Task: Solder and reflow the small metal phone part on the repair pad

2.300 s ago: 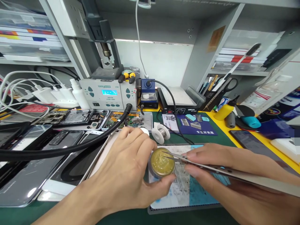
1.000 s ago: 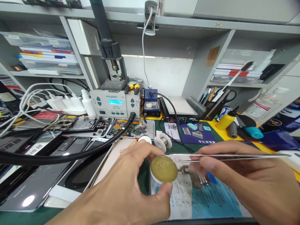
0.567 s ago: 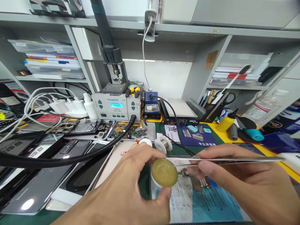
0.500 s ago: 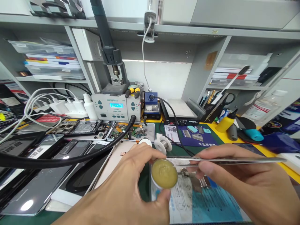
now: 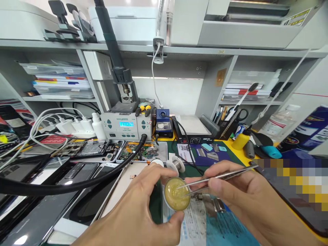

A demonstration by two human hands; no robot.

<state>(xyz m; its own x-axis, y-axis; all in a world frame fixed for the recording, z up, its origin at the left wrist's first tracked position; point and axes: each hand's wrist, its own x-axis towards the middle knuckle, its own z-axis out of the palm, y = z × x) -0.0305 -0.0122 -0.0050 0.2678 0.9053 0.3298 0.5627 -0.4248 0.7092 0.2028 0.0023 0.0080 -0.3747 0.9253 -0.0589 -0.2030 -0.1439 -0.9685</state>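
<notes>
Tilted toward me, a small round tub of yellowish paste [image 5: 176, 200] is gripped at its rim by my left hand [image 5: 143, 205], thumb below and fingers above. My right hand [image 5: 230, 191] pinches metal tweezers [image 5: 220, 176]. Their slightly parted tips touch or hover over the paste; I cannot tell how deep they go. Beneath both hands lies a blue and white printed mat [image 5: 192, 222] with a metal clamp-like fixture [image 5: 217, 205] on it, partly covered by my right hand.
A hot air station [image 5: 126, 124] with a thick black hose [image 5: 84, 186] stands behind. Several phones [image 5: 56, 201] lie at left. A solder spool [image 5: 176, 164] sits behind the tub. Further right are a yellow bottle [image 5: 241, 140] and a black-edged device [image 5: 289, 194].
The tweezers have turned from nearly level to slanting down, and their tips have moved onto or over the paste. My view has tilted up slightly.
</notes>
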